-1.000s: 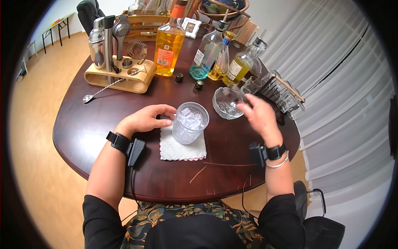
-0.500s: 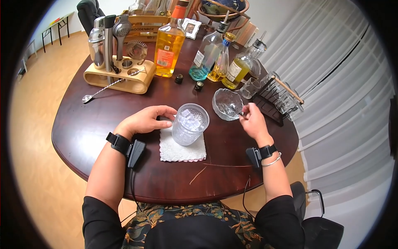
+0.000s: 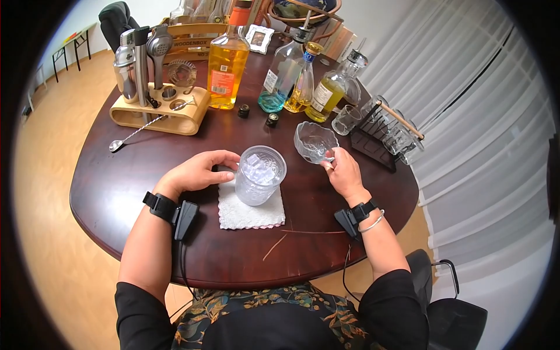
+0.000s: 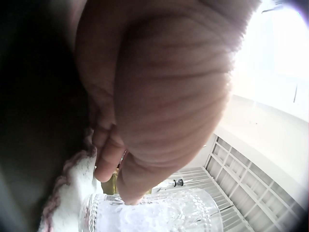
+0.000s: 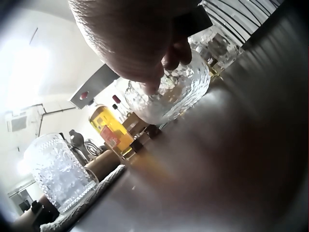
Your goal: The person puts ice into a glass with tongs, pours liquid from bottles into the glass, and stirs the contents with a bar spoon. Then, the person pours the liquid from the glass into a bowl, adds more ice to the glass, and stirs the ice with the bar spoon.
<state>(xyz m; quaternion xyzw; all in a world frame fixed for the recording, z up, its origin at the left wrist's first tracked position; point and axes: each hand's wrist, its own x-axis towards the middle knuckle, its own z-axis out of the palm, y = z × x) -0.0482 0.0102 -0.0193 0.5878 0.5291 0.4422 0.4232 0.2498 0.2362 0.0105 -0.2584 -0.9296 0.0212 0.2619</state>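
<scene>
In the head view my right hand pinches the near right rim of a clear glass bowl, thumb and fingers at its edge. The right wrist view shows the textured bowl below the fingers, leaning somewhat. On a white cloth stands a patterned mixing glass filled with ice cubes. My left hand is at the left side of this glass, fingers and thumb loosely bent. In the left wrist view the thumb tip overlaps the glass.
A wooden bar-tool stand with a twisted bar spoon is at the back left. Behind are an orange-capped bottle, several pourer bottles, and two black caps. A glass rack and small mug sit at the right.
My right hand has reached the bowl from the right and taken its rim; the bowl now leans and has shifted slightly. My left hand stays beside the mixing glass. The head view has shifted a little.
</scene>
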